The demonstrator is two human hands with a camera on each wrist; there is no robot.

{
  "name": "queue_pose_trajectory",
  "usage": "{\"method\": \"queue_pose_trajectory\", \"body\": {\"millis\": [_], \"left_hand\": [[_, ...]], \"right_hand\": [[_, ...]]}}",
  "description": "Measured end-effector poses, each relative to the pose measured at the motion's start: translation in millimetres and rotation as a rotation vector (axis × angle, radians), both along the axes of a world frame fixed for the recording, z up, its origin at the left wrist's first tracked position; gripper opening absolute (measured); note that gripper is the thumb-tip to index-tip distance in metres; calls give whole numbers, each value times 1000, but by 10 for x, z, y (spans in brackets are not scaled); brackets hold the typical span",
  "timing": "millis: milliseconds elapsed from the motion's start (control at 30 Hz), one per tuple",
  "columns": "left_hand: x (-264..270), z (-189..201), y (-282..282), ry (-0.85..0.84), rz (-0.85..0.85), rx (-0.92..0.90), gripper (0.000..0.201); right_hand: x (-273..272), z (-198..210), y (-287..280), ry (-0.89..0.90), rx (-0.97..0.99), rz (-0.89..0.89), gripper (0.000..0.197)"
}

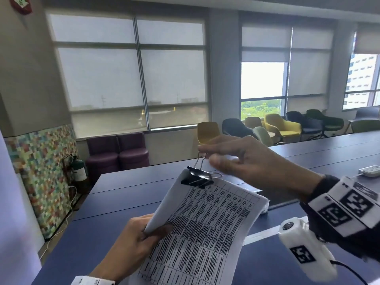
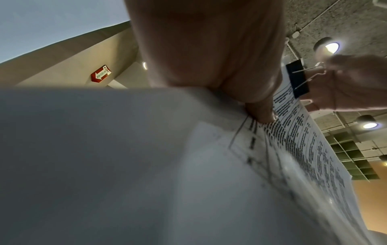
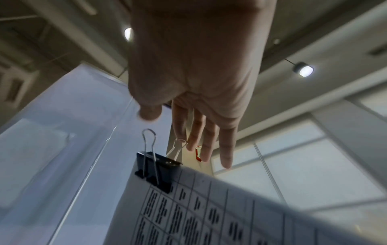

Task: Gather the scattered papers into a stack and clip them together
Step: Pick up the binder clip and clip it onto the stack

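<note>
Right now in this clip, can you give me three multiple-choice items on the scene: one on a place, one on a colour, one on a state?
1. Where is the binder clip?
A. on the stack's top corner
B. flat on the table
C. on a chair

2. What colour is the clip's body?
A. red
B. black
C. yellow

3. How is the stack of papers supported?
A. lying on the table
B. held up by the left hand
C. leaning on a window

Answers: 1 A, the clip bites the sheets' upper corner; 2 B, its body is black with silver wire handles; 3 B, the left hand's fingers grip the stack's edge above the table, while the right hand is at the handles.
</note>
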State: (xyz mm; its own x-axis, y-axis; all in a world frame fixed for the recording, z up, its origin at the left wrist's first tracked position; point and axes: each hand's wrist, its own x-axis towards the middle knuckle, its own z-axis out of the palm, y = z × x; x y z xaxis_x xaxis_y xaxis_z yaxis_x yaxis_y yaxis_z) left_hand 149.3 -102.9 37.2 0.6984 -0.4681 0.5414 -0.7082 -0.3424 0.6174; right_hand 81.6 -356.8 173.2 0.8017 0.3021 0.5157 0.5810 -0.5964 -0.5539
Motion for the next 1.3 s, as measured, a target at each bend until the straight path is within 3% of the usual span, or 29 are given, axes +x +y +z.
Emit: {"method": "queue_pose_trajectory", "body": {"millis": [100, 233, 400, 533, 633, 700, 967, 1133, 1233, 1300], "left_hand": [[-14, 10, -19, 7, -26, -26, 51], [-26, 77, -52, 75, 22, -57, 42], [33, 45, 22, 90, 47, -94, 44], [18, -18, 16, 125, 49, -95, 58], [-29, 19, -27, 141, 28, -113, 49], [-42, 51, -33, 122, 27, -115, 48], [-28, 70, 43, 142, 100, -101, 48], [-123, 267, 17, 171, 59, -131, 28], [-157, 551, 2, 47, -2, -226, 70], [-221, 774, -83, 35, -45, -274, 75]], "right_hand": [[52, -77, 87, 70, -16, 0, 57], [107, -168, 193, 153, -48, 27, 74], [139, -186, 311, 72, -256, 11, 93], [183, -86, 374, 4, -302, -50, 75], [236, -92, 446, 26, -430, -57, 52], [286, -163, 488, 24, -470, -51, 52], [325, -171, 428, -147, -63, -160, 32], [327, -125, 374, -126, -41, -135, 26], [315, -97, 405, -208, -96, -158, 30], [305, -94, 471, -275, -142, -157, 29]]}}
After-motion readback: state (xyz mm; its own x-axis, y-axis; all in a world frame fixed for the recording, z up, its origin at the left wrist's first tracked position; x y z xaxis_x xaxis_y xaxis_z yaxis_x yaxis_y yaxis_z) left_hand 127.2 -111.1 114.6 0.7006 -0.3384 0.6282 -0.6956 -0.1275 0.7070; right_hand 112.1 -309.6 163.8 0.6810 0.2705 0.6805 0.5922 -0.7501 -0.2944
